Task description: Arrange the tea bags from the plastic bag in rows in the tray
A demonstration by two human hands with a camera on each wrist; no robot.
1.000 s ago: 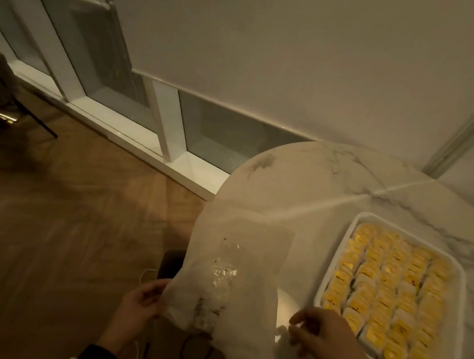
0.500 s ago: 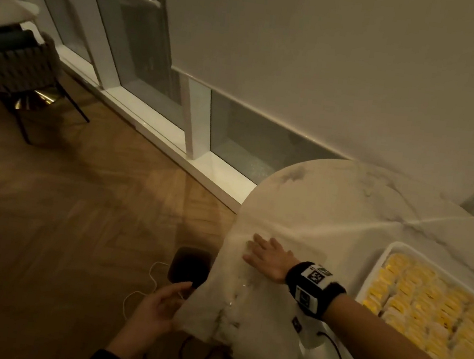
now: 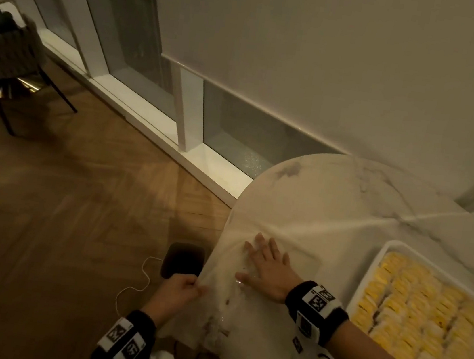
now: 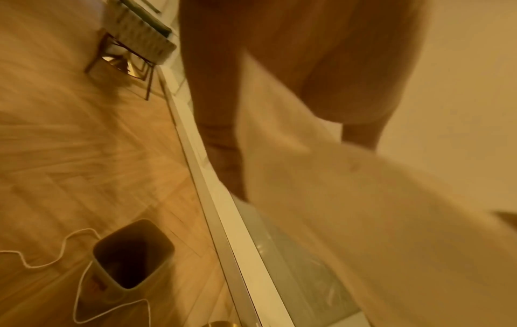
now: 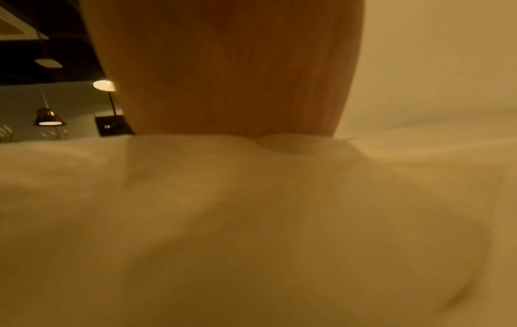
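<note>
Two hands are on the plastic bag right now, and it's spread out pretty flat on the left end of the marble counter, with its near-left part hanging over the edge. The right hand is lying palm-down on the bag, fingers straight and spread, so that grip is released and just pressing the plastic flat. The left hand is down off the counter edge, fingers curled in and pinching the bag's left edge. The left wrist view is blurry but shows the pale plastic running off below the fingers.

Tea bags are sitting in the white tray on the right side of the counter, lined up in neat rows of yellow packets that fill what you can see of it. The tray is just beside the bag, right of the right forearm. The bag itself looks see-through with a few dark specks and shiny creases near the middle; can't tell if anything's left inside.

Down on the wood floor there's a small dark bin next to the left hand, with a white cable looping by it. A chair stands far left by the window.
</note>
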